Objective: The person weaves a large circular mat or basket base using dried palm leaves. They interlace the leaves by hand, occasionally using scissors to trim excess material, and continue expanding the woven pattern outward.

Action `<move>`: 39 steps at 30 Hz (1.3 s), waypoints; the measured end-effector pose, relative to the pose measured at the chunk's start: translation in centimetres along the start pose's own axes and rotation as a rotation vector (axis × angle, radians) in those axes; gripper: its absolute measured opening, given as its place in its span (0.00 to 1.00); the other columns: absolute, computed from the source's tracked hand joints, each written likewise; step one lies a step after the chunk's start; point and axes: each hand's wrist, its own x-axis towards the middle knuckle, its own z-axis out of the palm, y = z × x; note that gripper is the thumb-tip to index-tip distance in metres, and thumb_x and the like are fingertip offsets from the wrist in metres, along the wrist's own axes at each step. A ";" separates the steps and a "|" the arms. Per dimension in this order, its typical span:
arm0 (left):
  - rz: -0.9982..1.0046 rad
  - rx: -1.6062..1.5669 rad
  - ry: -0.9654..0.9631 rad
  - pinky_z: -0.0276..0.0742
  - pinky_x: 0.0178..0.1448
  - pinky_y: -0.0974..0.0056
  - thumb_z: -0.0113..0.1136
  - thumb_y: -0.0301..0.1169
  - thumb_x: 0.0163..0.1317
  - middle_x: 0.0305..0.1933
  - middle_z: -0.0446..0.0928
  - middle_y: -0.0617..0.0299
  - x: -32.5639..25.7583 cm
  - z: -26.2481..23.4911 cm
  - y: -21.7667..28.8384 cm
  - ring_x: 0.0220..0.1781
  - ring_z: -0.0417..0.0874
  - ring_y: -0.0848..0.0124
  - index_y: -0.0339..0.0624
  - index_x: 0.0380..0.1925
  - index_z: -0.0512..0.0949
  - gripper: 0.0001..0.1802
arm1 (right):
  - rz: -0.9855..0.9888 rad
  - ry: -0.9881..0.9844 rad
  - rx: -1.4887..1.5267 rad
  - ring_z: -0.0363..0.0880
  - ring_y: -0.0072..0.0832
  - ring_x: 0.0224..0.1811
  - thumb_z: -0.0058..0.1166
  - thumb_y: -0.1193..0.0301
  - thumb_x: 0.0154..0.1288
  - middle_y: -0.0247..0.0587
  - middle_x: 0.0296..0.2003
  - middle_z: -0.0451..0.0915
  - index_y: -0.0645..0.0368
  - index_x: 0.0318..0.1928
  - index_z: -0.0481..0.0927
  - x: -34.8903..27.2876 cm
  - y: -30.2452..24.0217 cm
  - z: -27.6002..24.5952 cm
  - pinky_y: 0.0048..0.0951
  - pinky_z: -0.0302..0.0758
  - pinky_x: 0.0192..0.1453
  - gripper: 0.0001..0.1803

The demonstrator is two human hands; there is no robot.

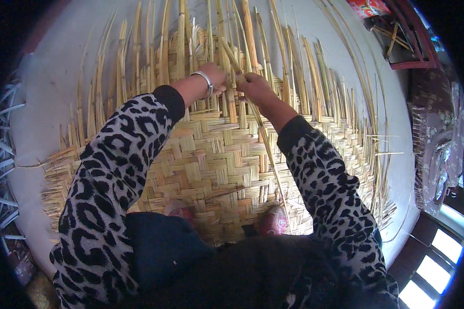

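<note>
The right hand (pixel 256 91) has its thumb and fingers closed on a long strip (pixel 264 133), which slants from just beyond the hands down across the weave toward the person's feet. The left hand (pixel 215 77) is just beside it, its fingers curled in among the upright strip ends; whether they pinch one of these, I cannot tell. A silver-coloured bangle (pixel 210 87) circles the left wrist, and both forearms wear black-and-grey leopard-print sleeves (pixel 116 159) with dark cuffs. Under the hands and arms, in the middle of the view, lies a broad woven mat (pixel 206 154) of pale yellow strips, interlaced in a stepped pattern. From its far edge, loose strip ends (pixel 165 51) fan outward, some wide and tan, others thin, and shorter ones stick out at both sides. A short, darker stick (pixel 225 193) lies across the near part of the weave, close to two reddish shoes (pixel 274 221) on the mat. Around it spreads a pale grey floor (pixel 41 103). At the far left stands a whitish lattice of bars (pixel 5 165); on the right hangs a dark, flowered cloth (pixel 438 118), below dark red wooden furniture (pixel 415 64).
</note>
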 end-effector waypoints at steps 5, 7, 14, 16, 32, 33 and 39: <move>-0.548 -1.138 0.023 0.77 0.30 0.67 0.61 0.35 0.60 0.29 0.77 0.61 -1.8 -0.8 1.3 0.31 0.81 0.73 0.44 0.31 0.78 0.07 | -0.001 -0.038 0.123 0.80 0.28 0.42 0.48 0.66 0.69 0.40 0.42 0.79 0.62 0.48 0.74 0.2 1.0 0.2 0.31 0.78 0.44 0.14; -0.498 -1.162 0.121 0.77 0.35 0.68 0.64 0.36 0.58 0.30 0.77 0.62 -2.6 -1.1 2.2 0.33 0.79 0.74 0.44 0.32 0.77 0.09 | 0.040 -0.034 0.334 0.80 0.30 0.32 0.45 0.69 0.68 0.39 0.32 0.79 0.60 0.45 0.72 0.0 0.7 0.5 0.30 0.78 0.34 0.09; -0.119 -0.393 0.318 0.75 0.42 0.58 0.67 0.43 0.53 0.31 0.76 0.54 -8.0 -2.5 3.4 0.36 0.79 0.58 0.37 0.37 0.76 0.21 | 0.117 -0.099 0.451 0.75 0.29 0.28 0.46 0.71 0.68 0.38 0.30 0.75 0.60 0.41 0.73 -0.9 0.2 0.6 0.34 0.74 0.31 0.07; -0.172 -0.229 0.105 0.76 0.44 0.55 0.67 0.41 0.53 0.35 0.77 0.52 -10.3 -2.0 3.9 0.39 0.80 0.54 0.38 0.38 0.76 0.20 | 0.114 -0.120 0.444 0.75 0.29 0.29 0.46 0.71 0.68 0.37 0.31 0.75 0.59 0.41 0.74 -0.9 0.3 0.5 0.34 0.74 0.30 0.06; 0.018 0.143 0.108 0.78 0.47 0.50 0.59 0.38 0.59 0.43 0.73 0.54 -12.9 0.9 4.3 0.48 0.79 0.53 0.42 0.44 0.73 0.16 | 0.010 -0.209 0.298 0.75 0.25 0.34 0.48 0.71 0.66 0.37 0.36 0.78 0.66 0.48 0.75 -0.7 1.4 1.0 0.27 0.74 0.38 0.14; -0.032 0.110 0.107 0.77 0.47 0.49 0.59 0.38 0.59 0.43 0.73 0.54 -12.7 1.1 4.2 0.47 0.79 0.53 0.42 0.44 0.73 0.16 | -0.006 -0.250 0.256 0.76 0.25 0.36 0.48 0.71 0.66 0.37 0.37 0.78 0.66 0.49 0.75 -0.7 1.3 0.9 0.27 0.74 0.39 0.14; -0.206 -0.134 0.127 0.77 0.44 0.53 0.60 0.38 0.59 0.41 0.77 0.52 -11.6 2.0 3.5 0.42 0.80 0.57 0.41 0.44 0.75 0.17 | -0.085 -0.388 -0.006 0.77 0.24 0.37 0.48 0.71 0.65 0.39 0.37 0.80 0.65 0.49 0.79 -1.6 -0.9 0.3 0.28 0.77 0.40 0.15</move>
